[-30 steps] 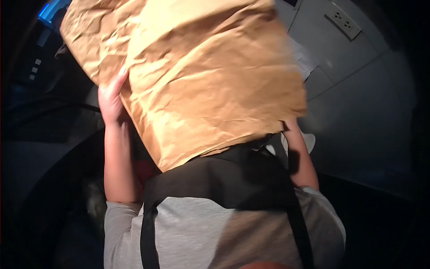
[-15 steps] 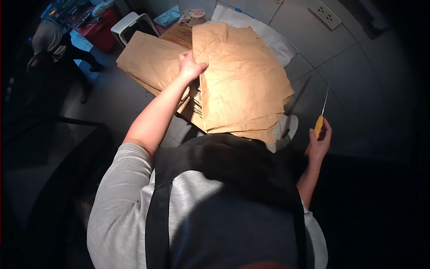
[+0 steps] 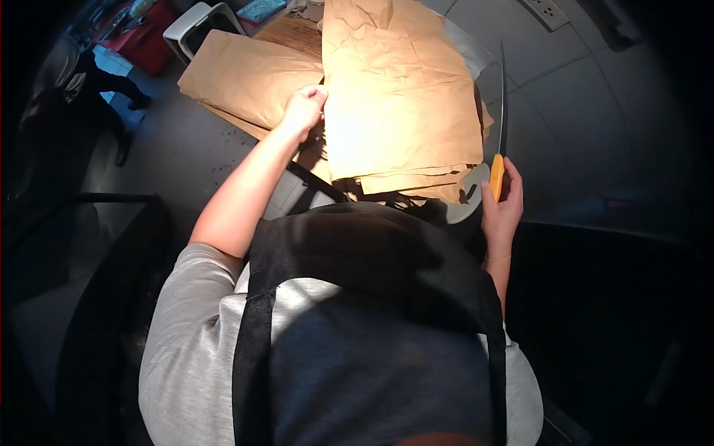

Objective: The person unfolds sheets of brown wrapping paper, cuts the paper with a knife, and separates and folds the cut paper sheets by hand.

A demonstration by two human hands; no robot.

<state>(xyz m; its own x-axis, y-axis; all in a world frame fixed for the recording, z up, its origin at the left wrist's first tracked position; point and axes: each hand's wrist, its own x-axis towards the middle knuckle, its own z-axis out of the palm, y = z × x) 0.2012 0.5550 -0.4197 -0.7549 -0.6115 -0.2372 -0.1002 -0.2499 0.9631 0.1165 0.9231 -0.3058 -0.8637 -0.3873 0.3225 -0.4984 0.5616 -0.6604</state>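
Note:
A stack of large brown paper sheets (image 3: pixel 401 97) lies in front of me, its top sheet creased and brightly lit. My left hand (image 3: pixel 303 110) is closed at the left edge of this stack, pinching the paper; its fingertips are partly hidden. To the right, my right hand (image 3: pixel 503 204) is wrapped around the yellow handle of a knife (image 3: pixel 497 175). The long, thin blade points up and away from me, apart from the paper. Left of my left hand lies another pile of folded brown paper (image 3: pixel 249 78).
A white stool (image 3: pixel 201 26) and a red container (image 3: pixel 152 41) stand at the back left, near a person in dark clothes (image 3: pixel 89 89). A rounded white seat edge (image 3: pixel 467 204) shows under the stack. A tiled wall with a power outlet (image 3: pixel 547 11) is behind.
My right hand has brought the knife left, closer to the stack, with its blade more upright. My left hand stays at the paper's edge. The top sheet lies straighter, and the view has shifted.

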